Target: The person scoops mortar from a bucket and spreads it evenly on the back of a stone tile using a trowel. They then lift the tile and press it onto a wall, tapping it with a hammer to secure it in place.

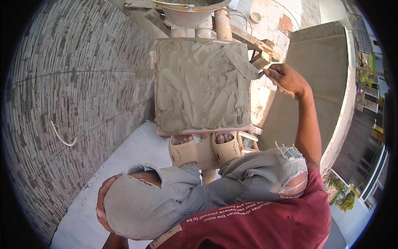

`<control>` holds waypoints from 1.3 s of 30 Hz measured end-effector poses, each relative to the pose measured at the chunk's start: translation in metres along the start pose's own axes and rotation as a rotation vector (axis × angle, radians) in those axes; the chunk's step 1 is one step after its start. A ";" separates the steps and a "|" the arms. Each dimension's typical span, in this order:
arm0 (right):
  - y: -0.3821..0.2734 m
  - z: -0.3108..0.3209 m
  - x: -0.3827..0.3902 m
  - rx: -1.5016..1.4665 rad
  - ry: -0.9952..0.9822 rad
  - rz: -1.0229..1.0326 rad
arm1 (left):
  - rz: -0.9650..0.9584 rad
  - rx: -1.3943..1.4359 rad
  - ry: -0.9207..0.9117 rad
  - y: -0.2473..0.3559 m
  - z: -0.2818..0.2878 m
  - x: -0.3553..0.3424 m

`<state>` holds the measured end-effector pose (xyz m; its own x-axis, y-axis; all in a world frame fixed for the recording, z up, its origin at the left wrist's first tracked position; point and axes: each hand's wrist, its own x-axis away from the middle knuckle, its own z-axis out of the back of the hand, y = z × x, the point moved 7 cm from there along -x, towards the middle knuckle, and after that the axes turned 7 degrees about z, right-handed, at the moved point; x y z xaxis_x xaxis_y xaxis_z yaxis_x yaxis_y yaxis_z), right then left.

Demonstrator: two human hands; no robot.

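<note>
A square tile (202, 85) lies flat on wooden poles in front of my feet, its upper face covered with wet grey mortar in rough ridges. My right hand (287, 79) is at the tile's far right corner and grips a small trowel (247, 64), whose mortar-coated blade lies on the mortar. My left hand (101, 203) rests cupped over my left knee in torn grey jeans and holds nothing.
A metal pan of mortar (188, 11) stands on the poles beyond the tile. A stone-clad wall (70, 95) rises at the left and a plastered wall (321, 62) at the right. My feet in beige sandals (226, 148) stand on planks above a white floor (132, 159).
</note>
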<state>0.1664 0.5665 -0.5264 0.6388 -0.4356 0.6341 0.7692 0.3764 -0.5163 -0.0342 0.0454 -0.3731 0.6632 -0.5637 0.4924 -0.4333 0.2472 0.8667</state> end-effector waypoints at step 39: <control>0.093 -0.063 0.114 0.316 -0.017 -0.002 | 0.034 0.056 -0.034 0.003 -0.008 -0.013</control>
<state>0.3114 0.5006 -0.5380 0.6351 -0.4237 0.6458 0.7264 0.6120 -0.3127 -0.0390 0.0599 -0.3757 0.6264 -0.5826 0.5179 -0.4893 0.2233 0.8430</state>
